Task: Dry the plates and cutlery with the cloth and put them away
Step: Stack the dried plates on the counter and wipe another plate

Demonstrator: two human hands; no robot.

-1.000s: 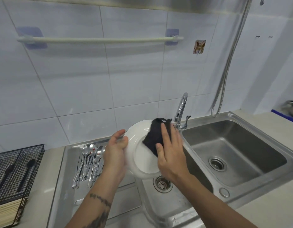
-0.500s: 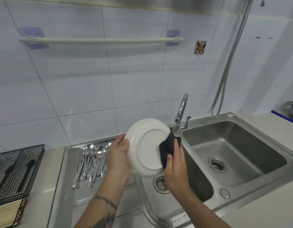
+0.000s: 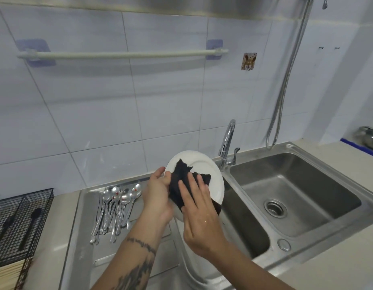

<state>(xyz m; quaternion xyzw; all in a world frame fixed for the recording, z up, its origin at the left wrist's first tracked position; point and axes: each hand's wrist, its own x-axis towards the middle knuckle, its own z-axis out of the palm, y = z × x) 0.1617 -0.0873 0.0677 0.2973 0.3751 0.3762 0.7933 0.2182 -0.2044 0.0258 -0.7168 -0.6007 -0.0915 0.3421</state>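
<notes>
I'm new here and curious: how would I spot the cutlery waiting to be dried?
Find the steel double sink; its flat draining board lies left of the basins. There, beside the left hand holding the white plate, lies a loose bundle of shiny spoons, the only cutlery outside the black wire basket.

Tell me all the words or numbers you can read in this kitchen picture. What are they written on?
None can be read.
Wall sticker: a small brown picture, too blurred to show any letters.
Tattoo on the left forearm: a dark band that may be script, too small to read.
White plate, black cloth, spoons, faucet: no writing shows.
</notes>
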